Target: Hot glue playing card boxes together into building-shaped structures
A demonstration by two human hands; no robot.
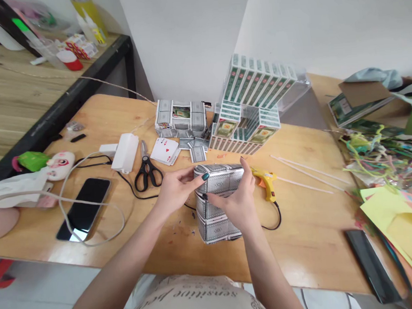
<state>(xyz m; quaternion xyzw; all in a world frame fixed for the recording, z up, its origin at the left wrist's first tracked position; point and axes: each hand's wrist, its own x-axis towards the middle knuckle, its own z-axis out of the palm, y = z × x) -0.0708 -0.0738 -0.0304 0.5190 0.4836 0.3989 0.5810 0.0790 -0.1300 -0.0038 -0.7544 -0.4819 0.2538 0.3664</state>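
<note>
A box covered in grey-patterned playing cards [219, 214] stands on the table before me, between my two hands. My left hand [176, 189] grips its upper left edge, thumb on the near face and fingers behind. My right hand [239, 197] holds the right side, with the thumb across the front and the fingers at the top right corner. Just right of the box lies a yellow glue gun [270, 185], partly hidden by my right hand. Loose playing cards [165, 150] lie beyond the box, beside black-handled scissors [147, 170].
Behind stand a second card-covered box [181, 117] and stacked green-and-white card packs [257, 82]. White glue sticks [309, 173] lie to the right, near coloured paper [402, 235]. On the left are a phone [84, 207], a cable and a white power strip [125, 152].
</note>
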